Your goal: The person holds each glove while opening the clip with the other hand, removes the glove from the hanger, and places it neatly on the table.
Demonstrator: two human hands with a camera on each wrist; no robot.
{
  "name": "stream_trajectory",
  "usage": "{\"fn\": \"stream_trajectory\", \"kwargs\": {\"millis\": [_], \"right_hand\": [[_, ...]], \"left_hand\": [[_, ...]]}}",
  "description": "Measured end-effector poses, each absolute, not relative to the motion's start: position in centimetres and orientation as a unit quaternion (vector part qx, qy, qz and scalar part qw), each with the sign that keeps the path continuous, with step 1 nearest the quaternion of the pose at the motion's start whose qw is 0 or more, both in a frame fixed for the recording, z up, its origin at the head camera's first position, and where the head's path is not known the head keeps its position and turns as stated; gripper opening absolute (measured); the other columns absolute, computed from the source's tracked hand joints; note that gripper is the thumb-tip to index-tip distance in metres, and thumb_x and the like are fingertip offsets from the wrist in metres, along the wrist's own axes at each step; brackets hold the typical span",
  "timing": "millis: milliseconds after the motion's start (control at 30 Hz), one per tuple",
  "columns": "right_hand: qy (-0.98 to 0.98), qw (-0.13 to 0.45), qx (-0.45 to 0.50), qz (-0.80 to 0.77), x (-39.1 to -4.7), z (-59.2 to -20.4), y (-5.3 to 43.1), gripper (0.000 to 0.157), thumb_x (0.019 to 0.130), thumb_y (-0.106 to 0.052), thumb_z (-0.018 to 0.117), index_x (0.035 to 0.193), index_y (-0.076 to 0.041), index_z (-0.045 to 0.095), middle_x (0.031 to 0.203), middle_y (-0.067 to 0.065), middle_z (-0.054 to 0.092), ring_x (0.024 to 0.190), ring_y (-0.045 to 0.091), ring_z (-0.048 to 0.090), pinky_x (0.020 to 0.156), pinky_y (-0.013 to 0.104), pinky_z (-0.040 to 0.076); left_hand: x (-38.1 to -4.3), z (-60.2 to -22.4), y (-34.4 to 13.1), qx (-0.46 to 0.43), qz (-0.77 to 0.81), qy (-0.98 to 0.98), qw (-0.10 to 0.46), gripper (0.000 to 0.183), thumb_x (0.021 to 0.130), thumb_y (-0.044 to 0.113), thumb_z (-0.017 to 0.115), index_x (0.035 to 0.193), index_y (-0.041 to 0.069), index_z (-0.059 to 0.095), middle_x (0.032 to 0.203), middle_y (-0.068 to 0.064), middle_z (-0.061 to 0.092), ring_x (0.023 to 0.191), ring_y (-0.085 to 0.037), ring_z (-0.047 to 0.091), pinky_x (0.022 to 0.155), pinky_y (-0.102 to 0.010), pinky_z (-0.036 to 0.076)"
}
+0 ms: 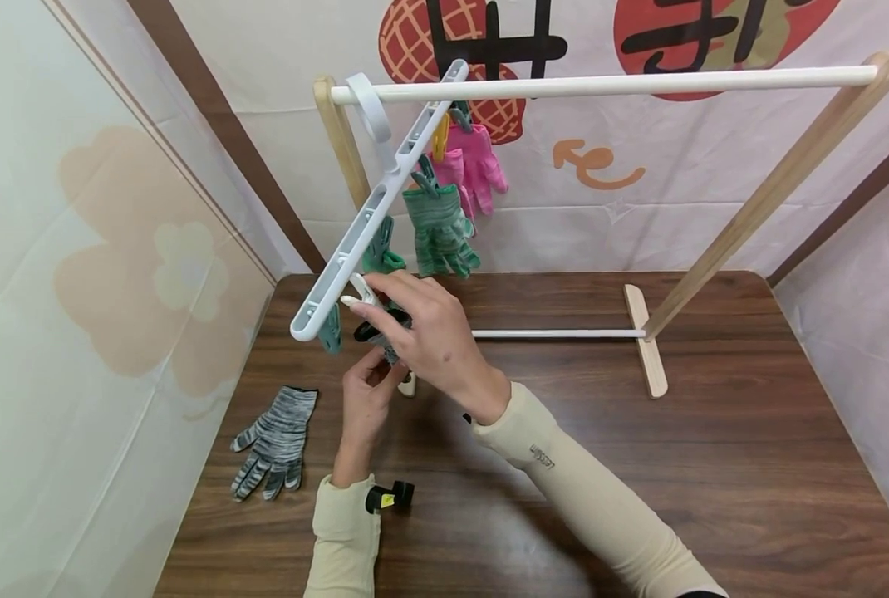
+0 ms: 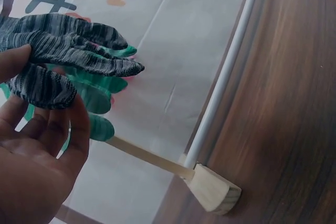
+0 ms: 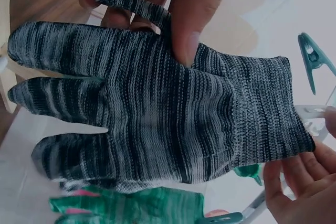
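My left hand pinches a black-and-grey striped knit glove by its palm, near the glove's thumb. The glove's fingers point away from the hanger in the right wrist view. At the cuff, my right hand holds a white clothespin between thumb and index finger, just under the near end of a pale grey hanger bar. In the right wrist view its other fingers touch the cuff's edge. Whether the clothespin bites the cuff is hidden. A matching striped glove lies flat on the table.
The hanger hooks over a white rail on a wooden stand. Green gloves and pink gloves hang from its clips. A teal clothespin dangles at the near end. Beneath is a brown wooden table.
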State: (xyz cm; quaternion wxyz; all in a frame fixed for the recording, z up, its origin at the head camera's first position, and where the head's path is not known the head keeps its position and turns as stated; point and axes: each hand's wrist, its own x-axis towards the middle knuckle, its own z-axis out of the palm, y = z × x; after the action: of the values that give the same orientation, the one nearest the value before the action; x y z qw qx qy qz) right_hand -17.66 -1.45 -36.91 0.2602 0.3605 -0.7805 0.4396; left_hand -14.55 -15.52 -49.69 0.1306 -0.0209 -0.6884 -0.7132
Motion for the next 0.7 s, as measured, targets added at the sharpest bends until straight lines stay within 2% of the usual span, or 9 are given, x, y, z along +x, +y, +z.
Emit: {"fn": "stream_trajectory", "kwargs": {"millis": [267, 367, 500, 600, 700], "right_hand": [[-0.761, 0.271, 0.354, 0.472, -17.9, -37.3, -1.5, 0.028, 0.099, -0.021, 0.073, 0.122, -0.006, 0.075, 0.113, 0.006, 0.079, 0.096, 0.017, 0.069, 0.089, 0.027, 0.053], [-0.761, 0.266, 0.347, 0.479, -17.8, -37.3, -1.5, 0.028, 0.099, -0.021, 0.073, 0.122, -0.006, 0.075, 0.112, 0.006, 0.079, 0.093, 0.02, 0.069, 0.086, 0.028, 0.054], [-0.76, 0.26, 0.342, 0.488, -17.6, -37.3, -1.5, 0.028, 0.099, -0.021, 0.073, 0.122, -0.005, 0.075, 0.112, 0.006, 0.079, 0.095, 0.022, 0.07, 0.086, 0.03, 0.055], [-0.756, 0.254, 0.344, 0.496, -17.6, -37.3, -1.5, 0.028, 0.099, -0.02, 0.073, 0.122, -0.005, 0.075, 0.112, 0.006, 0.078, 0.098, 0.019, 0.071, 0.089, 0.029, 0.056], [-0.751, 0.241, 0.351, 0.504, -17.5, -37.2, -1.5, 0.03, 0.098, -0.02, 0.074, 0.124, -0.005, 0.074, 0.111, 0.006, 0.078, 0.099, 0.016, 0.071, 0.088, 0.027, 0.057]], "left_hand": [[-13.7, -50.0, -15.9, -0.013, -0.706, -0.699, 0.113, 0.02, 0.099, 0.005, 0.067, 0.114, 0.015, 0.074, 0.098, 0.013, 0.072, 0.085, -0.004, 0.064, 0.077, -0.021, 0.054], [-13.4, -50.2, -16.2, -0.004, -0.696, -0.709, 0.115, 0.011, 0.1, 0.005, 0.065, 0.103, 0.014, 0.072, 0.087, 0.013, 0.064, 0.077, -0.003, 0.056, 0.073, -0.02, 0.048], [-13.1, -50.3, -16.5, -0.013, -0.684, -0.719, 0.118, 0.003, 0.1, 0.006, 0.064, 0.098, 0.005, 0.066, 0.077, 0.009, 0.052, 0.066, -0.005, 0.044, 0.066, -0.026, 0.04], [-12.8, -50.5, -16.8, -0.016, -0.679, -0.725, 0.117, 0.009, 0.101, 0.008, 0.066, 0.099, -0.001, 0.064, 0.071, 0.007, 0.047, 0.057, -0.005, 0.038, 0.061, -0.028, 0.038], [-12.3, -50.9, -17.2, 0.003, -0.668, -0.735, 0.116, 0.014, 0.1, 0.012, 0.069, 0.098, 0.0, 0.062, 0.066, 0.007, 0.039, 0.052, -0.005, 0.029, 0.057, -0.026, 0.034]]}}
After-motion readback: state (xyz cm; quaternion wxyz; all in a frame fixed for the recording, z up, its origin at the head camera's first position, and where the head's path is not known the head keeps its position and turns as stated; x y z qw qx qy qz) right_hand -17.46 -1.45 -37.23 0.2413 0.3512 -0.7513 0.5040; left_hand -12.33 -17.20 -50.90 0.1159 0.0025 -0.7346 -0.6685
